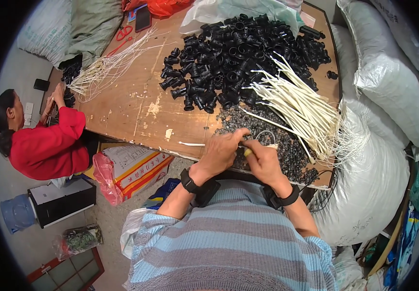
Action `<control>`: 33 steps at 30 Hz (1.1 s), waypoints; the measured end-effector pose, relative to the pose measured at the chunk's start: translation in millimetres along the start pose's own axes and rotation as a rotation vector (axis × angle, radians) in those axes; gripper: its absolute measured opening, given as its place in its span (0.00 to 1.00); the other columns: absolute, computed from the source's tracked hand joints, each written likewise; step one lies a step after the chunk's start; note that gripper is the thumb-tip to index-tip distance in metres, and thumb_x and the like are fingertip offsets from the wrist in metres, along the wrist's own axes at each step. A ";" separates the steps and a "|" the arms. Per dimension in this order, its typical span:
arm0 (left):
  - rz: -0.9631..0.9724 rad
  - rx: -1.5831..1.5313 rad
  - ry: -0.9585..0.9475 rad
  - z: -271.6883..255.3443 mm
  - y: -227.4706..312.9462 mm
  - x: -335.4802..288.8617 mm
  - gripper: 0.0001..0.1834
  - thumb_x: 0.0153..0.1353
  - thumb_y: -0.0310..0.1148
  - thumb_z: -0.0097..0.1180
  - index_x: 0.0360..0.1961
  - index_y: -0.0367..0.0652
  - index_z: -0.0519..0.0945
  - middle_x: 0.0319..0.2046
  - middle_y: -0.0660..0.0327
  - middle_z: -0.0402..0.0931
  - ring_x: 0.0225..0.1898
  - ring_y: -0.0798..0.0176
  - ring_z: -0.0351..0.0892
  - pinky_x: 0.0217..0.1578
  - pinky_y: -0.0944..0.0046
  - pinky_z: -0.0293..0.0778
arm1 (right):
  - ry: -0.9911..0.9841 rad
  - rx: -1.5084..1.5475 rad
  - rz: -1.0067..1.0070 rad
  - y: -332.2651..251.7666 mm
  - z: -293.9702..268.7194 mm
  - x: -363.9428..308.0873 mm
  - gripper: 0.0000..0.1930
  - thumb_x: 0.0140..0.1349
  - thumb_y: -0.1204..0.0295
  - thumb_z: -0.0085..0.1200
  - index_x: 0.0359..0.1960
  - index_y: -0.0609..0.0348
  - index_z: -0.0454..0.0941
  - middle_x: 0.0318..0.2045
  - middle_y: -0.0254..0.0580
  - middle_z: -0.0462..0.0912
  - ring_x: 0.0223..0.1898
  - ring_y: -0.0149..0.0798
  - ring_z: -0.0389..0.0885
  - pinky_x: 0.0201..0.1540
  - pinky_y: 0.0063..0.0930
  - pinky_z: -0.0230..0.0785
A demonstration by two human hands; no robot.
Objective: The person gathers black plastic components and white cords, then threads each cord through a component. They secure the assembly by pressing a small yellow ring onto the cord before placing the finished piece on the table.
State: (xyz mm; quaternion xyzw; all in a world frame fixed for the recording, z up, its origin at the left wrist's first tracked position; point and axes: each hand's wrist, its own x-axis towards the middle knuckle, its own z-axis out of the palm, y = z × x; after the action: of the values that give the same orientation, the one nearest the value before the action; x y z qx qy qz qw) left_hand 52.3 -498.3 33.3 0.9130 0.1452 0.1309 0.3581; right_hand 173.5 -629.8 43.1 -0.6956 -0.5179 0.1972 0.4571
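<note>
My left hand [219, 151] is closed at the table's front edge around a white sleeved cord [191, 144], whose end sticks out on its left. Close beside it, my right hand [264, 161] is closed too, its thumb and fingers against the left hand's fingertips. Something small and yellow [248, 152] shows at the right hand's fingers; its kind is unclear. Thin white wire [269, 134] loops up behind the right hand. Small dark clear-looking pieces [294, 154] lie under and around both hands. To the right rests a bundle of white sleeved cords [297, 104] with loose thin ends.
Behind my hands a large heap of black plastic fittings [238, 58] covers the wooden table [122, 104]. Full white sacks [372, 179] crowd the right side. At the left, a person in red [49, 140] works beside more white wires [100, 75]. Red scissors [124, 33] and a phone [143, 18] lie farther back.
</note>
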 end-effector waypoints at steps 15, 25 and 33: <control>0.237 -0.261 0.325 -5.8 -5.7 -3.8 0.10 0.42 0.16 0.59 0.26 0.43 0.79 0.28 0.62 0.75 0.32 0.59 0.74 0.33 0.63 0.69 | 0.019 0.015 -0.054 4.5 3.4 -0.1 0.06 0.57 0.76 0.56 0.36 0.56 0.81 0.22 0.47 0.81 0.22 0.49 0.81 0.24 0.37 0.70; -0.138 0.087 0.335 -16.5 -64.7 -9.2 0.19 0.45 0.16 0.56 0.42 0.39 0.79 0.33 0.56 0.78 0.34 0.55 0.78 0.37 0.60 0.73 | 0.057 0.067 0.332 22.1 2.1 -7.0 0.06 0.58 0.72 0.54 0.33 0.61 0.80 0.13 0.38 0.73 0.15 0.31 0.70 0.21 0.28 0.62; -0.338 -0.782 0.310 20.5 -11.3 5.4 0.08 0.50 0.12 0.52 0.30 0.34 0.75 0.33 0.61 0.79 0.34 0.70 0.81 0.39 0.74 0.76 | 0.122 0.181 0.515 25.4 8.3 7.0 0.04 0.60 0.76 0.56 0.32 0.65 0.81 0.14 0.23 0.70 0.18 0.17 0.64 0.22 0.17 0.57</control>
State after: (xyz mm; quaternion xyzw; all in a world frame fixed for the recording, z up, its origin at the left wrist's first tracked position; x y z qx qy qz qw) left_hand 62.4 -501.0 11.8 0.6423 0.2835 0.2507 0.6665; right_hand 183.7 -621.0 19.0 -0.7712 -0.2759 0.3100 0.4828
